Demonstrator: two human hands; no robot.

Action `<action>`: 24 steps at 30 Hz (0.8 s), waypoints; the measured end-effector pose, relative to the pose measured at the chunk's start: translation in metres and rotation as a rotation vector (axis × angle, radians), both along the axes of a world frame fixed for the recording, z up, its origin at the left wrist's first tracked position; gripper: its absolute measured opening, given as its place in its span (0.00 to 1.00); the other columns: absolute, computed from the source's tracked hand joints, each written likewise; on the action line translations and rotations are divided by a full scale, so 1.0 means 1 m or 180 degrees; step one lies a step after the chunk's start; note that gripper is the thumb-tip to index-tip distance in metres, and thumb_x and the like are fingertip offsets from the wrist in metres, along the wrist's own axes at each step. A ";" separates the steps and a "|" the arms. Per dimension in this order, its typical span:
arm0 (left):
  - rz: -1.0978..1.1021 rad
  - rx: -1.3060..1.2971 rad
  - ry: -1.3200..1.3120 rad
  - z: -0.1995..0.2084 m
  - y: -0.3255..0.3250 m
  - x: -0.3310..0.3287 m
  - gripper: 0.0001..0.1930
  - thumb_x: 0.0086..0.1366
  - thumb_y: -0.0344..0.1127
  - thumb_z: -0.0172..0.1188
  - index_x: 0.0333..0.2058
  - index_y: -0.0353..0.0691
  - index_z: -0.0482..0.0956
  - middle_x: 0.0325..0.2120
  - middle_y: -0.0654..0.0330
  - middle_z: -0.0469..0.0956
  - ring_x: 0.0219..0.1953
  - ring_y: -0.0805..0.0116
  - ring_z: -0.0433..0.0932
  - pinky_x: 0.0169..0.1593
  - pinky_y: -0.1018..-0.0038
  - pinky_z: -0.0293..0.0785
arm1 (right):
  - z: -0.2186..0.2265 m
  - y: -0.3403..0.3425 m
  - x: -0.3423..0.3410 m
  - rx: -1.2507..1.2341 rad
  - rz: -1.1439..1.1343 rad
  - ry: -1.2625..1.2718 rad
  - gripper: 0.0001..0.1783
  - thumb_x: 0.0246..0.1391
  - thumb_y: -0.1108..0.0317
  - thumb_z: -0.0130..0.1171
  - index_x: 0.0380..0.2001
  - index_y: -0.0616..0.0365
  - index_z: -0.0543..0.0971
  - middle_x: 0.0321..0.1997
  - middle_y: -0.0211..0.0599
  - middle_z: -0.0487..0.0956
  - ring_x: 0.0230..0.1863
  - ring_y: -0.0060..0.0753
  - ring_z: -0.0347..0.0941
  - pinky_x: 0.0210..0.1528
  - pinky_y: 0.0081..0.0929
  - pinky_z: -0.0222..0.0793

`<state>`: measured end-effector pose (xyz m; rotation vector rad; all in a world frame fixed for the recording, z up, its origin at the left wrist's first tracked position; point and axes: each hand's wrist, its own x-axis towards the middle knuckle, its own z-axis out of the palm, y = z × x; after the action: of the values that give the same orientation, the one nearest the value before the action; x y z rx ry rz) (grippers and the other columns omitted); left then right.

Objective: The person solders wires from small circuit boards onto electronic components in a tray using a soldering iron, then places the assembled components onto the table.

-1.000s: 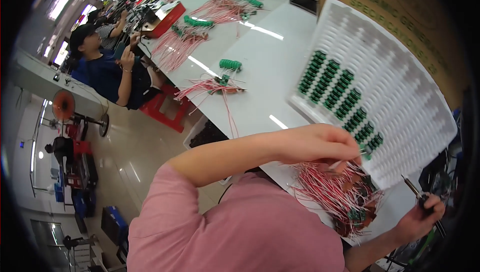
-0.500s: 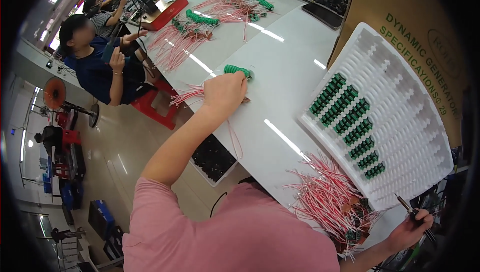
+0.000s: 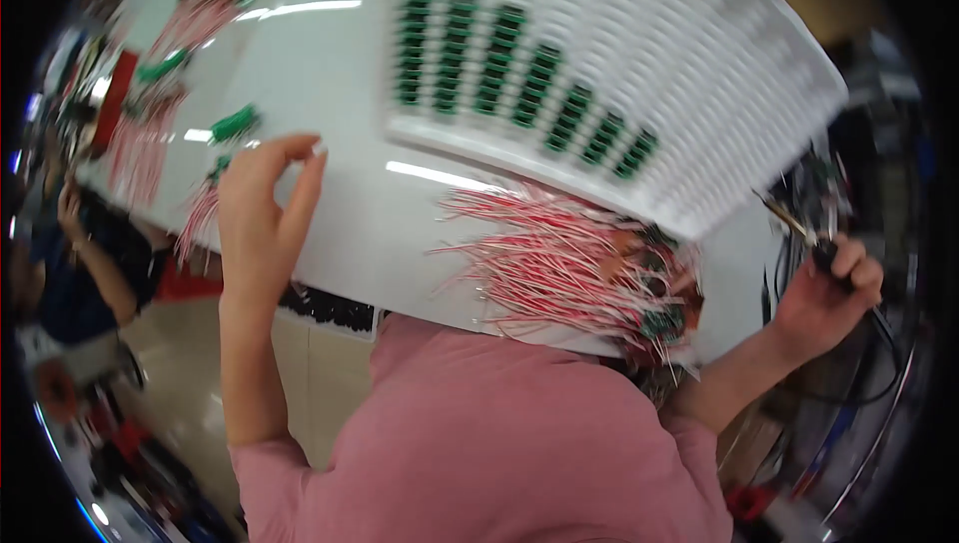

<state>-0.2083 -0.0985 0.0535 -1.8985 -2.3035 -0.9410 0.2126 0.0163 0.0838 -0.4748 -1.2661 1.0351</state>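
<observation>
My left hand is raised over the left part of the white table. Its thumb and index finger curve toward each other with a small gap between the tips, and nothing shows between them. Beyond it lie a green coil-like row of parts and a small circuit board with red and white wires. At the far right, my right hand grips a soldering iron by its black handle, metal tip pointing up and left. Between my hands, a pile of red and white wires with small boards lies near the table's front edge.
A ribbed white foam tray holds several rows of green-black parts. More wired boards lie at the far left, near a co-worker. A bin of black parts sits below the table edge.
My left hand has left the green row and wired boards, its fingers now apart. The view has turned to the right. My right hand still holds the soldering iron.
</observation>
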 end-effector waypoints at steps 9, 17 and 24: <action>-0.2137 0.0049 -0.0481 -0.036 0.072 0.115 0.04 0.50 0.33 0.56 0.26 0.41 0.75 0.22 0.61 0.74 0.26 0.64 0.72 0.29 0.70 0.68 | 0.015 -0.044 -0.007 0.0576 -0.0873 -0.1098 0.21 0.52 0.47 0.45 0.24 0.55 0.62 0.20 0.36 0.67 0.21 0.22 0.57 0.28 0.19 0.56; -0.2542 0.0407 -0.0182 -0.041 0.092 0.169 0.06 0.46 0.31 0.53 0.26 0.39 0.71 0.20 0.59 0.70 0.27 0.61 0.70 0.28 0.69 0.68 | 0.010 -0.061 -0.042 0.0990 -0.1020 -0.1380 0.19 0.50 0.52 0.51 0.21 0.56 0.66 0.16 0.34 0.69 0.17 0.26 0.63 0.22 0.21 0.55; -0.3050 0.0596 0.0032 -0.052 0.083 0.184 0.07 0.44 0.32 0.51 0.24 0.38 0.67 0.23 0.61 0.68 0.31 0.64 0.69 0.32 0.72 0.68 | 0.002 -0.071 -0.038 0.0852 -0.1301 -0.1318 0.20 0.50 0.50 0.50 0.21 0.56 0.64 0.15 0.32 0.67 0.16 0.20 0.57 0.19 0.15 0.50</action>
<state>-0.0248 -0.0152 0.0018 -2.8898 -1.1346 -1.0944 0.1743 -0.0549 0.0860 -0.7275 -1.5637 0.4244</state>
